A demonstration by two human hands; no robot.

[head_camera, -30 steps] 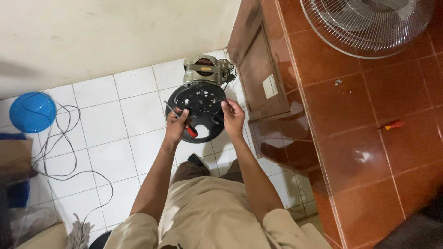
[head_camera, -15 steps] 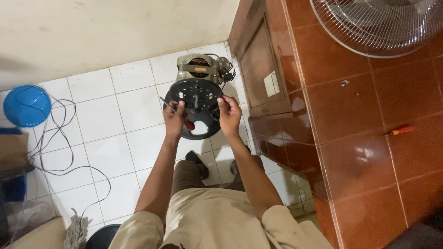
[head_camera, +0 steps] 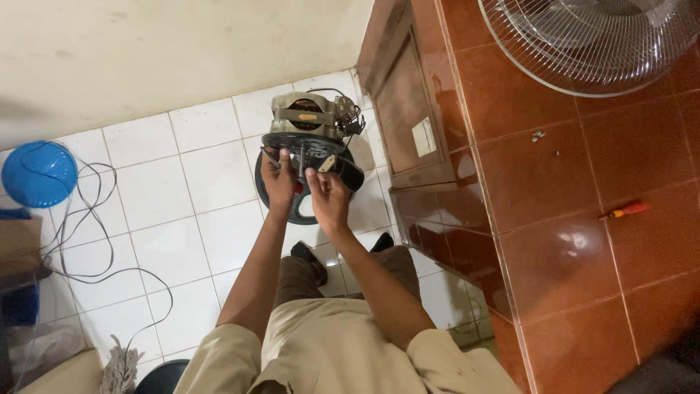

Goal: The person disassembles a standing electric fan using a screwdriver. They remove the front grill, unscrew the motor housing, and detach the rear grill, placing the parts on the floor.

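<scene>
A fan motor [head_camera: 310,115] with a black round guard plate [head_camera: 292,213] is held up in front of me over the white tiled floor. My left hand [head_camera: 279,182] grips the plate's left side and holds a thin tool with a red handle against it. My right hand [head_camera: 328,197] is closed on the plate's lower right, near the motor's shaft [head_camera: 301,157]. Wires [head_camera: 351,120] hang at the motor's right side.
A red tiled ledge [head_camera: 569,241] runs along the right, with a fan grille [head_camera: 598,44], a red-handled screwdriver [head_camera: 623,211] and small screws [head_camera: 538,135] on it. On the floor at left lie a blue round cap [head_camera: 38,174] and a black cord [head_camera: 87,248].
The motor and plate have tilted so the motor body now faces up more. Both hands shifted lower and closer together on the plate.
</scene>
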